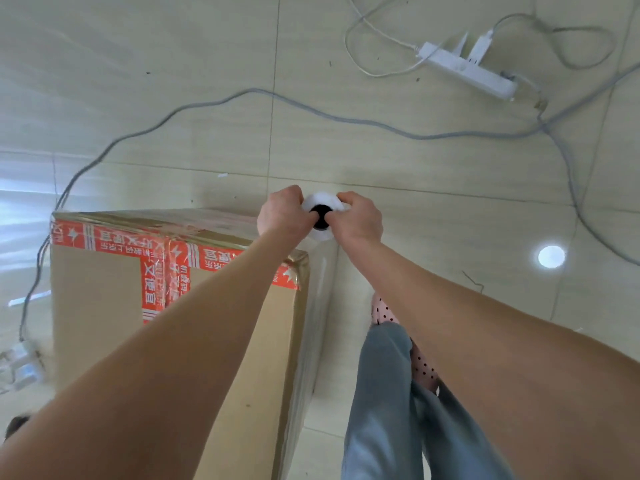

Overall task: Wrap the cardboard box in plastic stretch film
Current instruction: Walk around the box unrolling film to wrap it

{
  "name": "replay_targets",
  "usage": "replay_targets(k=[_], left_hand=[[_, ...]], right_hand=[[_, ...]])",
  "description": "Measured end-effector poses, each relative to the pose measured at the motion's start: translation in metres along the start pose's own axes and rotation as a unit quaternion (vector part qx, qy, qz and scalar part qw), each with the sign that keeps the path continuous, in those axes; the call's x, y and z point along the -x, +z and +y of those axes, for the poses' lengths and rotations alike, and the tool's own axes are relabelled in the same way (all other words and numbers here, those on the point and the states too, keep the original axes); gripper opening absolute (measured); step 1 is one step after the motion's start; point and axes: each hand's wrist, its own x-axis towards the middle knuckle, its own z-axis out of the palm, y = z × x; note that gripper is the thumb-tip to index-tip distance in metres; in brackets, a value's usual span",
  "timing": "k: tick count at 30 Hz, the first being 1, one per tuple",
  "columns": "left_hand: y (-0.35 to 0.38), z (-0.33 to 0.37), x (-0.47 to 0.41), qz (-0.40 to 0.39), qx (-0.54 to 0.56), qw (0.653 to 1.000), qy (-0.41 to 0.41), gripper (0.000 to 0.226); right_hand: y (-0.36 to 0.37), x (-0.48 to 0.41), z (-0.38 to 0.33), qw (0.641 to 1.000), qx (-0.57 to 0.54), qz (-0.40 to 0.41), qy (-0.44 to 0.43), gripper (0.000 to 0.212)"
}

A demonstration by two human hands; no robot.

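Gripping roll (322,202) with both hands just off the far right corner of box (104,323). Seen end-on: long axis upright, dark core hole pointing up at the camera, white film rim round it. Left hand (282,213) clamped on roll's left side, right hand (360,218) on its right. Fingers curled round the top end, thumbs at the core opening. Forearms stretched out, the left one crossing over the box top.

See-through film (323,282) running from roll down and back along box's right face, close against it. Can't tell where it ends lower down.

Box standing on tiled floor (173,98), top face toward the camera, right face visible only as a narrow sliver. Sealed with red printed tape (152,271) across the top and along the far edge. Glossy along the far top edge.

Elsewhere on the floor:
- White power strip (467,69) top right, plugs in.
- Grey cable (311,109) looping round beyond the box.
- Blurred white block (20,368) at the left edge, too smeared to identify.
- Grey trouser leg (381,393) and pink dotted slipper (382,311) right of the box, below the right forearm.
- Round bright reflection (551,257) on the tiles, far right.
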Motion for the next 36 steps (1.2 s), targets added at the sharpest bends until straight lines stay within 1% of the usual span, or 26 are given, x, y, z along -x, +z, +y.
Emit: replay_targets(k=[2, 5, 7, 9, 12, 14, 16, 18, 20, 22, 23, 25, 28, 32, 34, 35, 36], left_hand=[[-0.005, -0.001, -0.002, -0.008, -0.009, 1.000, 0.006, 0.018], [-0.011, 0.004, -0.006, -0.030, -0.033, 0.998, 0.045, 0.022], [-0.013, 0.008, -0.011, -0.041, -0.056, 0.994, 0.085, 0.028], [-0.012, 0.012, -0.017, -0.042, -0.100, 0.985, 0.135, 0.032], [-0.015, 0.015, -0.024, -0.042, -0.170, 0.967, 0.183, 0.028], [-0.016, 0.015, -0.028, -0.036, -0.184, 0.964, 0.189, 0.022], [-0.017, 0.014, -0.029, -0.022, -0.178, 0.967, 0.182, 0.018], [-0.019, 0.013, -0.030, -0.024, -0.138, 0.978, 0.153, 0.018], [-0.021, 0.012, -0.031, -0.034, -0.085, 0.989, 0.113, 0.018], [-0.023, 0.011, -0.032, -0.039, -0.039, 0.996, 0.072, 0.017], [-0.023, 0.010, -0.033, -0.037, -0.020, 0.998, 0.051, 0.015], [-0.024, 0.005, -0.035, -0.026, 0.030, 0.999, -0.001, 0.013], [-0.024, -0.004, -0.038, -0.007, 0.116, 0.990, -0.083, 0.016], [-0.023, -0.011, -0.041, -0.005, 0.201, 0.965, -0.170, 0.024], [-0.024, -0.012, -0.042, -0.012, 0.239, 0.948, -0.211, 0.030], [-0.025, -0.012, -0.042, -0.017, 0.247, 0.944, -0.219, 0.032], [-0.026, -0.011, -0.042, -0.021, 0.238, 0.947, -0.213, 0.034]], right_hand=[[0.001, -0.001, -0.002, 1.000, 0.008, -0.005, 0.003, 0.046], [-0.002, -0.003, -0.005, 0.999, 0.034, -0.016, 0.005, 0.046], [0.000, -0.006, -0.005, 0.998, 0.048, -0.026, 0.015, 0.042], [0.003, -0.007, -0.007, 0.997, 0.070, -0.027, 0.021, 0.034], [0.005, -0.012, -0.011, 0.996, 0.089, -0.026, 0.013, 0.024], [0.004, -0.016, -0.016, 0.994, 0.100, -0.039, 0.009, 0.021], [0.003, -0.021, -0.022, 0.993, 0.103, -0.049, 0.004, 0.025], [0.004, -0.023, -0.023, 0.995, 0.090, -0.050, 0.005, 0.039], [0.005, -0.021, -0.022, 0.994, 0.085, -0.064, 0.029, 0.051], [0.004, -0.021, -0.024, 0.992, 0.068, -0.078, 0.072, 0.049], [0.005, -0.022, -0.027, 0.992, 0.058, -0.077, 0.077, 0.044], [0.006, -0.026, -0.035, 0.994, 0.060, -0.072, 0.058, 0.036], [0.009, -0.032, -0.052, 0.991, 0.104, -0.084, 0.020, 0.030], [0.015, -0.038, -0.069, 0.983, 0.147, -0.096, -0.056, 0.036], [0.018, -0.039, -0.072, 0.981, 0.161, -0.098, -0.053, 0.043], [0.018, -0.039, -0.074, 0.981, 0.163, -0.099, -0.038, 0.046], [0.019, -0.040, -0.075, 0.981, 0.162, -0.099, -0.025, 0.046]])
